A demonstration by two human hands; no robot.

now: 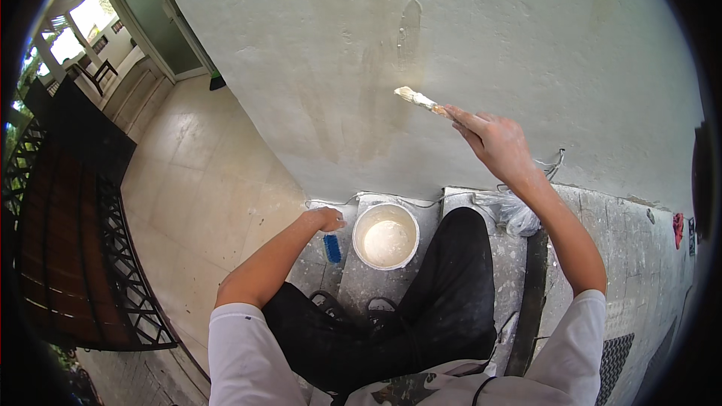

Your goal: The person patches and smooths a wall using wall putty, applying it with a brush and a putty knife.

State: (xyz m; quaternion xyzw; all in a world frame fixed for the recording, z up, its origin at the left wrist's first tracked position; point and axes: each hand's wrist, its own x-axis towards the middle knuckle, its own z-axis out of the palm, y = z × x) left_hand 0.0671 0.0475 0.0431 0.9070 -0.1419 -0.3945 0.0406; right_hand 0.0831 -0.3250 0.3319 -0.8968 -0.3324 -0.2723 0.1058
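Note:
Raised before the wall, my right hand (492, 143) is closed round the handle of a paintbrush (421, 99). Thick whitish paste coats its bristles, which point left toward the pale wall (301, 37). A damp streak with a raised patch (408, 30) marks the plaster above the brush tip. My left hand (325, 219) is low beside a white bucket (386, 236), apart from its rim, with fingers curled; their inner side is hidden. Creamy white material lies inside the bucket. Just below that hand is a blue-bristled brush (332, 249).
A clear plastic bag (517, 214) and a cable (421, 202) lie along the wall's foot. A dark strip (532, 293) runs across the spattered floor at right. Tiled floor (188, 173) stretches left toward a glass door (154, 15), beside a dark metal gate (68, 233).

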